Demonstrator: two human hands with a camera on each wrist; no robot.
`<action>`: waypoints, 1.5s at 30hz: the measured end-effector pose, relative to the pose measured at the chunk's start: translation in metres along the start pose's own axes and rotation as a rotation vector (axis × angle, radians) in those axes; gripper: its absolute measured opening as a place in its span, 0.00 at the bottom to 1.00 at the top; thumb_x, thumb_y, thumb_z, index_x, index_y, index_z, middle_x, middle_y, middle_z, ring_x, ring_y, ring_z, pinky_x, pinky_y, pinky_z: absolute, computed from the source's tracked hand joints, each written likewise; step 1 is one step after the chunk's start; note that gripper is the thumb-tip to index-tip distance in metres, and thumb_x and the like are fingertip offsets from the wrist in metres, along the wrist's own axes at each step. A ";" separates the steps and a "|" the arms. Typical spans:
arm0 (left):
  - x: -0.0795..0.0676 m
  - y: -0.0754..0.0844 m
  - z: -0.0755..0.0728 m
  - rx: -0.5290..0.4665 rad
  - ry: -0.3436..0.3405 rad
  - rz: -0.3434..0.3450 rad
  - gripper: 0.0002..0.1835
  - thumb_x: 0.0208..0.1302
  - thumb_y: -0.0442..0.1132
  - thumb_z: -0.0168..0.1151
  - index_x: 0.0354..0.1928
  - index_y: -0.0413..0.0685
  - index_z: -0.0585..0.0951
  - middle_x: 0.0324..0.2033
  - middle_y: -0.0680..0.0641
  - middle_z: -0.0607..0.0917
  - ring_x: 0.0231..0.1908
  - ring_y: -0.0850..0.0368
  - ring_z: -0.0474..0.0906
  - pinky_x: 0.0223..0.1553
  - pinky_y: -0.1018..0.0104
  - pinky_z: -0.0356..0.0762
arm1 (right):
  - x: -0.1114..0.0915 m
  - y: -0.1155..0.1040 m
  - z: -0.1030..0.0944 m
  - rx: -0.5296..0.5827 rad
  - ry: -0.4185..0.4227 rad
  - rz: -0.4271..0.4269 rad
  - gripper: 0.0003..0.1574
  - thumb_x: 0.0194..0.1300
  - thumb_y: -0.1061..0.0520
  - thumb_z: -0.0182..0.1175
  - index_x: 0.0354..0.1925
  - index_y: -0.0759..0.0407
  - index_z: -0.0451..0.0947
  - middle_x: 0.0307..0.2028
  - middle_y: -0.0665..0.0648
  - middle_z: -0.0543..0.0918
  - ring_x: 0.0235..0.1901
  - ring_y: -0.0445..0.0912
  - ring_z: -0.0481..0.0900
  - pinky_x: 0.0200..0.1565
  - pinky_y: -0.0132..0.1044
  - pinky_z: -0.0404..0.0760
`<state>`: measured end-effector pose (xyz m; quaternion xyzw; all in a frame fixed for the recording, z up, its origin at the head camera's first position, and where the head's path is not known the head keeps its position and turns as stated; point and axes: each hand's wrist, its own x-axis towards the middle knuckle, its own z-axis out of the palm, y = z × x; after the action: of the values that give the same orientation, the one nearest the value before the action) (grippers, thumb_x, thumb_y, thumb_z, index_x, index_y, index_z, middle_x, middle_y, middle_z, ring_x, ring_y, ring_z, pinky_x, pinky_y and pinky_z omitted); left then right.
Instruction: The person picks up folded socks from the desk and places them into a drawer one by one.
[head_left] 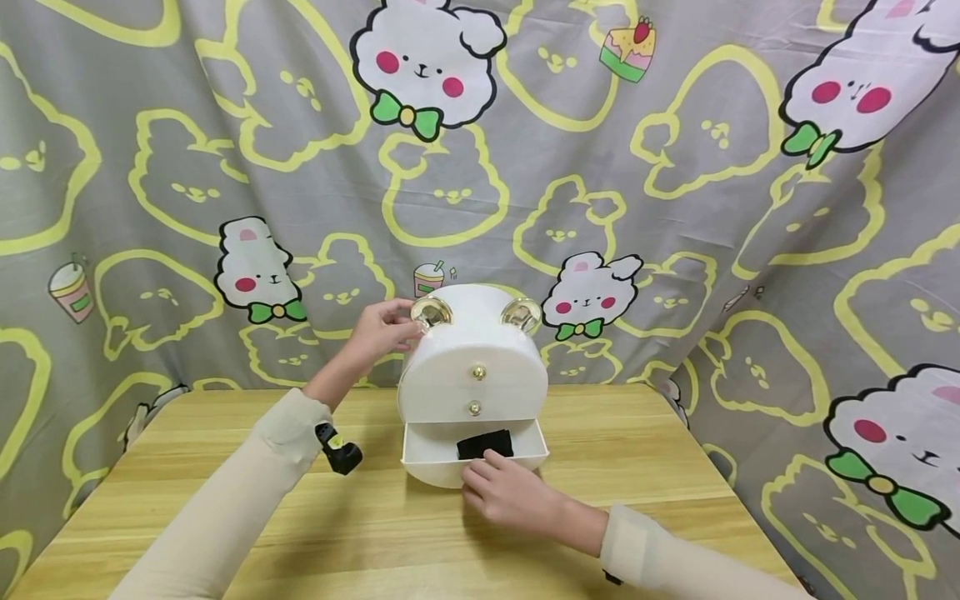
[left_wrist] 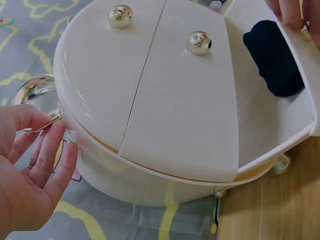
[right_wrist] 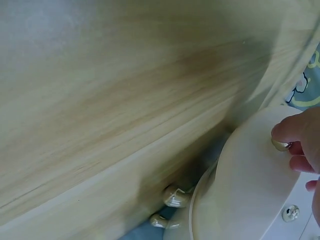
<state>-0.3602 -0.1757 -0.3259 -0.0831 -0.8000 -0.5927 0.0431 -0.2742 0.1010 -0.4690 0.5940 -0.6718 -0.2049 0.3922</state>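
A white rounded storage box (head_left: pixel 438 390) with gold ears stands on the table, its bottom drawer (head_left: pixel 429 473) pulled out. Folded black cloth (head_left: pixel 472 447) lies inside this drawer. My left hand (head_left: pixel 382 329) is at the box's left side, where thumb and fingers pinch the edge of the gold ear (left_wrist: pixel 36 95). At the drawer front, my right hand (head_left: pixel 506 493) pinches a small gold knob (right_wrist: pixel 281 145) between thumb and fingers. Two upper drawers, with gold knobs (left_wrist: pixel 199 43) of their own, are closed.
The box rests on small gold feet (right_wrist: pixel 175 196) on a wood-grain table (head_left: pixel 622 475). Behind and at both sides hangs a grey curtain (head_left: pixel 330 192) with cartoon prints, close to the table's back edge. A black wrist camera (head_left: pixel 339 450) sits at the left cuff.
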 end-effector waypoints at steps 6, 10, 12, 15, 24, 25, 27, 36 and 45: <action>0.000 0.001 0.001 0.003 -0.001 0.015 0.22 0.69 0.36 0.63 0.64 0.39 0.77 0.37 0.46 0.87 0.37 0.61 0.87 0.47 0.56 0.88 | 0.002 0.003 0.007 -0.033 -0.004 -0.002 0.21 0.77 0.58 0.42 0.38 0.51 0.83 0.40 0.50 0.81 0.41 0.45 0.76 0.45 0.35 0.74; 0.000 0.001 0.002 0.005 0.000 0.020 0.22 0.69 0.36 0.63 0.64 0.39 0.77 0.38 0.46 0.87 0.37 0.62 0.86 0.47 0.57 0.88 | 0.004 0.005 0.010 -0.042 -0.022 0.013 0.23 0.78 0.60 0.40 0.37 0.51 0.83 0.40 0.50 0.81 0.41 0.45 0.76 0.45 0.35 0.74; 0.001 0.001 0.001 0.006 0.002 0.021 0.22 0.69 0.35 0.63 0.64 0.39 0.77 0.38 0.45 0.87 0.37 0.62 0.86 0.46 0.57 0.88 | 0.004 0.007 0.011 -0.046 -0.027 0.016 0.24 0.78 0.61 0.39 0.37 0.51 0.83 0.40 0.50 0.81 0.41 0.45 0.76 0.45 0.36 0.74; 0.000 0.004 0.001 0.008 0.002 0.023 0.22 0.69 0.35 0.63 0.64 0.39 0.77 0.38 0.45 0.87 0.36 0.62 0.86 0.45 0.58 0.88 | 0.005 0.008 0.011 -0.039 -0.027 0.021 0.25 0.78 0.61 0.39 0.37 0.51 0.83 0.40 0.50 0.81 0.41 0.45 0.76 0.45 0.35 0.73; -0.001 0.006 0.001 0.015 0.005 0.027 0.22 0.69 0.35 0.63 0.63 0.39 0.78 0.37 0.46 0.87 0.35 0.63 0.85 0.44 0.59 0.89 | 0.007 0.011 0.011 -0.057 -0.087 0.021 0.18 0.76 0.58 0.45 0.40 0.50 0.83 0.41 0.49 0.80 0.41 0.44 0.75 0.46 0.35 0.73; -0.001 0.006 0.001 0.015 0.004 0.027 0.22 0.69 0.35 0.63 0.63 0.39 0.78 0.37 0.46 0.87 0.35 0.63 0.85 0.44 0.58 0.89 | 0.007 0.012 0.011 -0.058 -0.095 0.022 0.17 0.75 0.57 0.47 0.40 0.49 0.83 0.42 0.49 0.80 0.42 0.44 0.75 0.47 0.35 0.73; 0.000 0.006 0.001 0.015 0.003 0.025 0.22 0.69 0.35 0.63 0.64 0.39 0.77 0.37 0.46 0.86 0.35 0.62 0.85 0.45 0.57 0.89 | 0.007 0.012 0.012 -0.062 -0.102 0.022 0.14 0.74 0.56 0.50 0.40 0.49 0.83 0.42 0.49 0.80 0.42 0.44 0.75 0.47 0.35 0.73; 0.000 0.003 0.001 0.002 0.005 0.011 0.22 0.69 0.35 0.63 0.63 0.39 0.78 0.34 0.50 0.85 0.35 0.63 0.85 0.49 0.52 0.87 | 0.010 0.016 0.016 -0.072 -0.090 0.022 0.15 0.74 0.55 0.49 0.39 0.49 0.83 0.41 0.48 0.80 0.42 0.45 0.74 0.47 0.36 0.72; -0.001 0.002 0.001 0.001 0.006 -0.008 0.23 0.69 0.36 0.63 0.64 0.41 0.78 0.34 0.51 0.84 0.35 0.62 0.85 0.49 0.53 0.88 | 0.009 0.019 0.027 -0.080 -0.070 0.040 0.14 0.74 0.54 0.50 0.38 0.47 0.83 0.41 0.48 0.80 0.42 0.44 0.75 0.45 0.36 0.72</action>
<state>-0.3584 -0.1744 -0.3248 -0.0779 -0.8004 -0.5928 0.0431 -0.3065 0.0915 -0.4685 0.5568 -0.6880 -0.2446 0.3959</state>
